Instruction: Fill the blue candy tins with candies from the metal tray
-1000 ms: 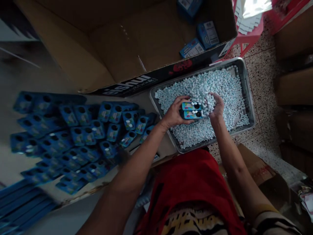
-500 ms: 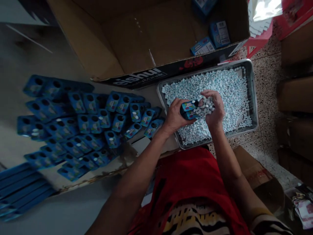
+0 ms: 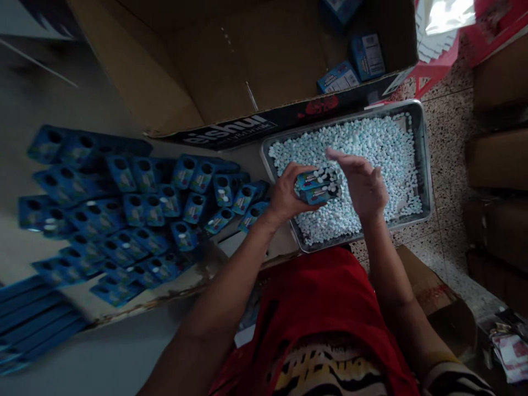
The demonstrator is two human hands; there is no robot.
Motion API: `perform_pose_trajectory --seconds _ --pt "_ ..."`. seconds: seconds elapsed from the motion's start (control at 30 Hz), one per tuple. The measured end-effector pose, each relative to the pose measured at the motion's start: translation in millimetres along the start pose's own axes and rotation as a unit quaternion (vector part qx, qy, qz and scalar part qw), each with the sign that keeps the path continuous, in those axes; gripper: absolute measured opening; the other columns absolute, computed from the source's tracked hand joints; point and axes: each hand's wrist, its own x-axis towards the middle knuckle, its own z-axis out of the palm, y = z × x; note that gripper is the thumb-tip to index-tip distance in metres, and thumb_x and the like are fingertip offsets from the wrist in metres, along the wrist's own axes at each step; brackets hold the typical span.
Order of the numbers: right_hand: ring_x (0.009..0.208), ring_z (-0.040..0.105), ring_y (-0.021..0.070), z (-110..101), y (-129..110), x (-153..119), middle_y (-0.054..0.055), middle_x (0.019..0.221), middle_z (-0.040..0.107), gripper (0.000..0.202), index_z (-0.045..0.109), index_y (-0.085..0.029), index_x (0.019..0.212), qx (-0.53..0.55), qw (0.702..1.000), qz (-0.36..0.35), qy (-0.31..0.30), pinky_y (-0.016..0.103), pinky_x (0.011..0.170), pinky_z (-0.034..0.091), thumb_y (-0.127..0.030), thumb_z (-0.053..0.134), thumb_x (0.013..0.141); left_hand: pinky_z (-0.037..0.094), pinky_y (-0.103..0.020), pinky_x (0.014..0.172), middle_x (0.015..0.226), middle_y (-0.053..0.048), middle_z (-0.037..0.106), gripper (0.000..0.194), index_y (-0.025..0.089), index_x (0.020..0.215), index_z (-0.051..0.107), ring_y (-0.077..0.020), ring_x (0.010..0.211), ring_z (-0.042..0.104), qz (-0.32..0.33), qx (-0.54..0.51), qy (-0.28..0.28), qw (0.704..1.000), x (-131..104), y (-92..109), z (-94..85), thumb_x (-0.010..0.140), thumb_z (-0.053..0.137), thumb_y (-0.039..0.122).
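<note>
While a left hand is gripping two small blue boxes between thumb and fingers above a metal tray of pale pellets, right of centre, a right hand is hovering just beside them, fingers extended. More blue packs are crowding the table at left. An open carton is filling the top of the frame; speckled floor tiles, brown boxes and a red stool are showing at right.

blue cartons, pale blue and white pellets, red apron, speckled floor
</note>
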Motion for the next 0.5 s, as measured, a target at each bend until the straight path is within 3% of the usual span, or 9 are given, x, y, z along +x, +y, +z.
perform_pose_trajectory --seconds 0.07,0.13,0.23,0.3,0.4,0.5 --pt "0.152 0.059 0.034 -24.0 19.5 15.8 0.008 0.151 0.07 0.064 0.074 -0.03 0.126 -0.138 0.99 -0.028 0.022 0.064 0.128 0.047 -0.081 0.04 0.104 0.061 -0.047 0.103 0.128 -0.007 0.071 0.076 0.025 0.139 0.066 -0.0299 0.119 0.071 0.05 -0.012 0.026 0.998 -1.4 -4.9 -1.9 0.079 0.096 0.06" --pt "0.161 0.048 0.0364 -39.5 44.7 35.8 0.009 0.166 0.058 0.062 0.07 -0.031 0.138 -0.317 0.947 -0.038 0.03 0.067 0.132 0.039 -0.077 0.046 0.103 0.061 -0.05 0.107 0.132 -0.009 0.071 0.073 0.026 0.14 0.067 -0.0314 0.122 0.072 0.061 0.0 0.036 0.997 -5.9 -9.6 -4.7 0.084 0.09 0.068" --pt "0.164 0.038 0.0414 -37.4 78.7 56.0 0.012 0.171 0.051 0.069 0.064 -0.03 0.151 -0.511 0.859 -0.031 -0.002 0.069 0.133 0.034 -0.076 0.057 0.1 0.061 -0.054 0.109 0.132 -0.01 0.072 0.075 0.027 0.136 0.068 -0.033 0.122 0.072 0.038 0.041 0.049 0.997 -18.1 -17.1 -6.9 0.082 0.086 0.077" --pt "0.159 0.043 0.0425 -26.4 92.1 56.8 0.015 0.163 0.057 0.065 0.064 -0.027 0.151 -0.557 0.83 -0.018 -0.013 0.067 0.13 0.039 -0.069 0.062 0.101 0.061 -0.054 0.109 0.132 -0.01 0.072 0.078 0.028 0.136 0.066 -0.0327 0.122 0.071 0.03 0.066 0.08 0.994 -26.5 -21.5 -6.0 0.081 0.085 0.079" --pt "0.138 0.06 0.0381 -17.9 97.6 44.2 0.016 0.138 0.069 0.048 0.071 -0.023 0.134 -0.541 0.84 0.027 0.016 0.059 0.119 0.05 -0.055 0.067 0.099 0.062 -0.051 0.107 0.131 -0.008 0.07 0.078 0.028 0.14 0.064 -0.0303 0.122 0.071 0.028 0.074 0.137 0.987 -34.1 -24.1 -3.0 0.082 0.087 0.075" --pt "0.111 0.068 0.0306 -25.6 89.5 29.3 0.007 0.106 0.074 0.036 0.071 -0.024 0.104 -0.34 0.927 0.128 0.091 0.05 0.103 0.06 -0.053 0.08 0.085 0.062 -0.05 0.104 0.129 -0.007 0.07 0.074 0.025 0.138 0.065 -0.0294 0.12 0.071 -0.003 0.068 0.142 0.988 -34.0 -20.8 -1.7 0.083 0.09 0.067"
